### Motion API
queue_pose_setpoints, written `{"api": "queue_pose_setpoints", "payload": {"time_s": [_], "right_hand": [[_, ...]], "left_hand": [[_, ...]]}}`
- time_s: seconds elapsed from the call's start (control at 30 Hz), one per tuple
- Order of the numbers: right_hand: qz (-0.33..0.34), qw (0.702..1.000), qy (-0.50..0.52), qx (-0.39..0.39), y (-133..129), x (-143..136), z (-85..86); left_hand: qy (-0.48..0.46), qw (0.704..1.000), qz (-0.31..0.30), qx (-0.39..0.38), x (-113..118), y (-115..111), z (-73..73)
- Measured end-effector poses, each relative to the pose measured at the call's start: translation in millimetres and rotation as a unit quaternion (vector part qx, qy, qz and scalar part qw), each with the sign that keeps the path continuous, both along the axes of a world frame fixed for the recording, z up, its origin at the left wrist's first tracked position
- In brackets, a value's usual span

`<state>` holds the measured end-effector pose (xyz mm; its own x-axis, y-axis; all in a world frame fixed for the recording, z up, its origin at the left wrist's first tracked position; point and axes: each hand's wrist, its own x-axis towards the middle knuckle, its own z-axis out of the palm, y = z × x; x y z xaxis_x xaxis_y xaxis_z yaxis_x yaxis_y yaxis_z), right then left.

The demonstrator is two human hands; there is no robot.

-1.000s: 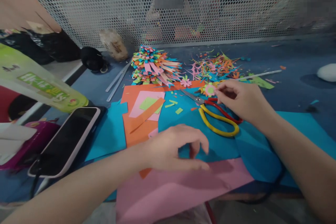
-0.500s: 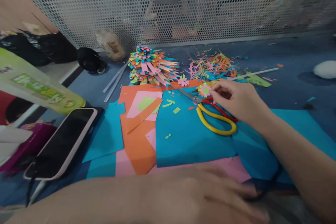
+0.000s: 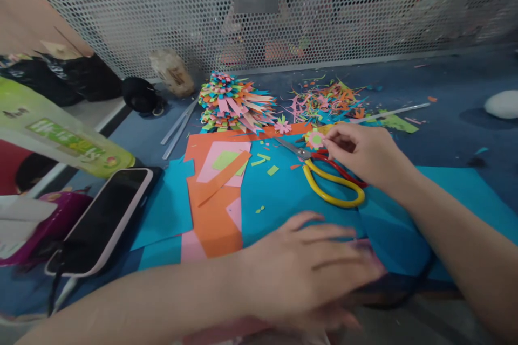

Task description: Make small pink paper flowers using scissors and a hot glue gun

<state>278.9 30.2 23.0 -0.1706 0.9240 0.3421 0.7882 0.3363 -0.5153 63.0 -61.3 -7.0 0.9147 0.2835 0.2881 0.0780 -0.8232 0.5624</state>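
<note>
My right hand [image 3: 360, 151] is closed in a pinch at the edge of a small pink paper flower [image 3: 315, 139] with a green centre. Just below it lie scissors [image 3: 305, 155] with one yellow and one red handle, blades pointing left. My left hand [image 3: 307, 267], slightly blurred, reaches across the near edge of a blue paper sheet [image 3: 279, 194]. Its fingers are stretched out and apart; a purplish smear at their tips cannot be made out. Another pink paper flower [image 3: 282, 125] lies behind the scissors.
A fringed, multicoloured paper piece [image 3: 234, 99] and a heap of paper scraps [image 3: 327, 101] lie at the back, before a perforated metal panel [image 3: 182, 16]. A phone [image 3: 101, 221], bottle [image 3: 76, 135] and purple box [image 3: 56, 226] stand left. A white ball [image 3: 502, 104] sits right.
My left hand has moved up and away from me, over the near part of the blue sheet. My right hand and the flower have stayed in place.
</note>
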Motion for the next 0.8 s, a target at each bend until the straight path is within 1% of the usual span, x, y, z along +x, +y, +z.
{"api": "queue_pose_setpoints", "payload": {"time_s": [0.03, 0.1, 0.2, 0.27, 0.33, 0.4, 0.43, 0.47, 0.53, 0.57, 0.6, 0.67, 0.73, 0.77, 0.8], "right_hand": [[0.000, 1.000, -0.001, -0.001, 0, 0, 0.1], [-0.001, 1.000, -0.004, -0.005, 0, 0, 0.3], [0.012, 1.000, -0.004, -0.015, -2, -1, 0.6], [0.029, 0.999, -0.006, -0.020, -2, -1, 0.3], [0.044, 0.999, -0.007, -0.025, -2, -1, -0.6], [0.052, 0.998, -0.008, -0.030, -1, 0, -2.2], [0.056, 0.998, -0.010, -0.030, -1, 0, -2.9], [0.058, 0.998, -0.010, -0.027, -1, 0, -3.4], [0.059, 0.998, -0.008, -0.025, -1, 0, -3.6], [0.060, 0.998, -0.003, -0.027, -1, 0, -3.3], [0.061, 0.998, 0.002, -0.031, -2, 0, -2.6], [0.065, 0.997, 0.006, -0.042, -2, -2, -0.9], [0.073, 0.996, 0.008, -0.052, -3, -4, 0.8], [0.080, 0.995, 0.013, -0.060, -3, -5, 1.5], [0.089, 0.993, 0.023, -0.071, -4, -6, 2.0]], "left_hand": [[0.030, 0.999, 0.030, 0.019, -1, 1, 2.6], [0.074, 0.996, 0.022, 0.036, -2, 2, 6.7], [0.086, 0.995, -0.033, 0.026, -2, 4, 9.4], [0.063, 0.994, -0.088, 0.015, -3, 5, 9.7], [0.038, 0.986, -0.161, 0.003, -4, 5, 10.0], [0.021, 0.979, -0.203, -0.008, -5, 5, 10.8], [0.013, 0.981, -0.193, -0.008, -6, 5, 11.6], [0.024, 0.991, -0.129, -0.013, -7, 4, 12.5], [0.033, 0.999, -0.007, -0.004, -10, 4, 14.6], [0.057, 0.997, 0.042, -0.015, -11, 4, 15.5], [0.073, 0.996, 0.051, -0.032, -12, 4, 16.4], [0.086, 0.994, -0.004, -0.067, -15, 4, 18.3], [0.091, 0.983, -0.124, -0.104, -17, 4, 21.0], [0.071, 0.966, -0.203, -0.144, -18, 4, 22.8], [0.035, 0.945, -0.260, -0.197, -19, 3, 25.0]]}}
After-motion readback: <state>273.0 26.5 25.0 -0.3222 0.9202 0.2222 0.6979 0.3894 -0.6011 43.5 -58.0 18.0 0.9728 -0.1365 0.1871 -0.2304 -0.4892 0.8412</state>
